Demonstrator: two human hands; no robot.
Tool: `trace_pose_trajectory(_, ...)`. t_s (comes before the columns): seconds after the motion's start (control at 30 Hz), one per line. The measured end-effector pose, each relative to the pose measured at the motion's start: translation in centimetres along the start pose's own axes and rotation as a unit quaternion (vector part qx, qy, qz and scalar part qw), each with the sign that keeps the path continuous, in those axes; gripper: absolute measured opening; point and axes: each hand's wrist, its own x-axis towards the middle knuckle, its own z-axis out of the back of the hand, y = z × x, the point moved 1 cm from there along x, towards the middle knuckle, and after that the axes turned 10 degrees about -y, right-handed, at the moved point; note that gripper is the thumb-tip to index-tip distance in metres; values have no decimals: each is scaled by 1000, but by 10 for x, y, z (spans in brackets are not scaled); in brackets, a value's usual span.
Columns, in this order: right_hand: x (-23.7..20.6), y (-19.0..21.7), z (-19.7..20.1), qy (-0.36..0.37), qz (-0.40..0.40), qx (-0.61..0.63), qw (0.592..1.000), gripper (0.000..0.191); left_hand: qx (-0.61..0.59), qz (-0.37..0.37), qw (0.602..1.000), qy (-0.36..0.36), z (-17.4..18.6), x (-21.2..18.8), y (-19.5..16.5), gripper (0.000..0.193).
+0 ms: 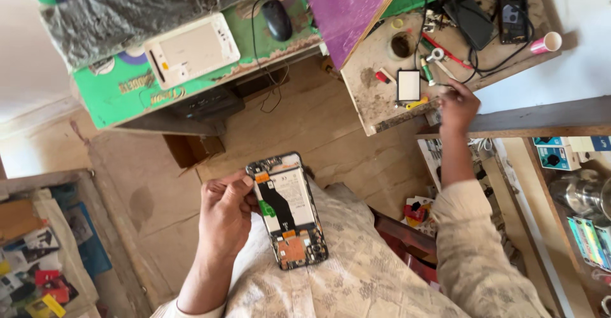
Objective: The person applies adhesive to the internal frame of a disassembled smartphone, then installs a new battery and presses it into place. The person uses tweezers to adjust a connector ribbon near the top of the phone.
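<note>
Workbench (pixel 382 101), cluttered w/ tools & cables, sits well apart from opened smartphone (pixel 287 210), back cover off, resting on person's lap. Left hand (pixel 224 216) clamps phone's left edge, thumb on top. Right hand (pixel 457 106) reaches bench edge; its grip can't be told.

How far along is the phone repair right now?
Done: the phone has its back cover off, with battery and boards exposed. In hand: the left hand holds it over the lap, while the right hand reaches to the cluttered workbench edge. Left: the phone remains open, no cover refitted.
</note>
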Motion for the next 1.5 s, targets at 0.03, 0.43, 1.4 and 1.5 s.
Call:
trace_pose_trajectory(0.03,-3,-2,15,44,-94,121,987,33,0,-1,1000,-7,4,-3,-2,23)
trace_pose_trajectory(0.43,-253,131,25,221,58,198,953,20,78,-39,996,-23,63,-47,-60,25)
trace_pose_trajectory(1.4,-662,294,-194,552,520,199,621,22,11,-212,965,-153,247,-202,-147,30)
trace_pose_trajectory(1.5,-656,297,-199,557,523,191,616,22,5,-219,964,-153,242,-197,-146,29)
